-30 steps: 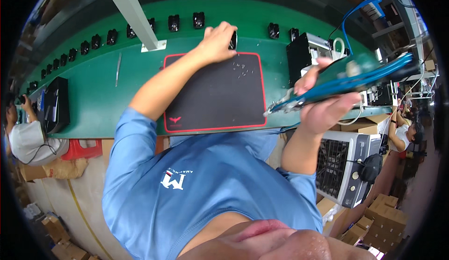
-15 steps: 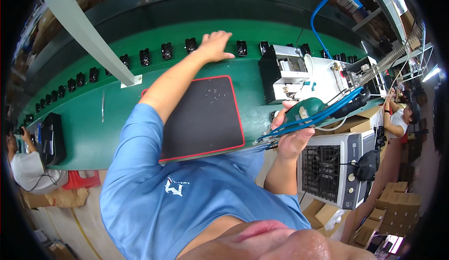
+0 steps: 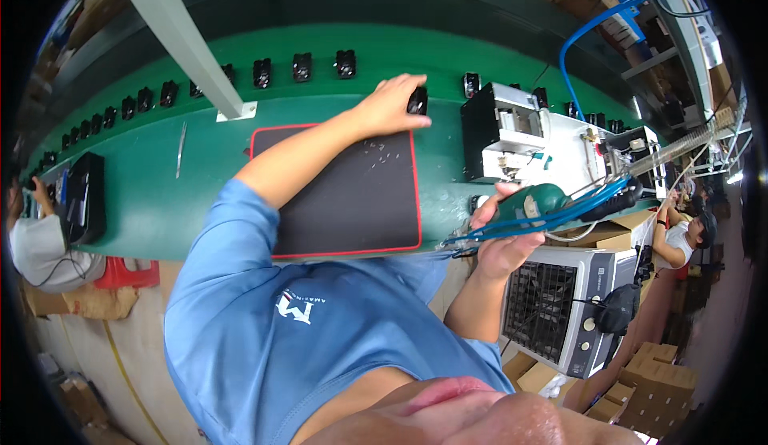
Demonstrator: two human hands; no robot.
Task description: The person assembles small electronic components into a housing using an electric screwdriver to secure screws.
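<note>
My left hand (image 3: 390, 107) is closed on a small black part (image 3: 418, 100) above the far right corner of a dark mat (image 3: 344, 193) with a red border. Its fingers hide much of the part. On the right, my right hand (image 3: 506, 255) grips a green handheld power tool (image 3: 546, 198). Blue hoses (image 3: 524, 231) run along the tool and across the hand. The tool's working tip is hard to make out among the cables. Small light specks lie on the mat near my left wrist.
A row of similar black parts (image 3: 302, 67) stands on the green belt (image 3: 384, 49) behind. Right of the mat is a black-and-white bench machine (image 3: 516, 133). A grey post (image 3: 180, 41) rises at left; an air cooler (image 3: 560, 305) stands below right. Other people work at both sides.
My left hand has come from the belt back toward the mat, with a black part now in its grasp. My right hand keeps its hold on the tool. The view has shifted slightly.
</note>
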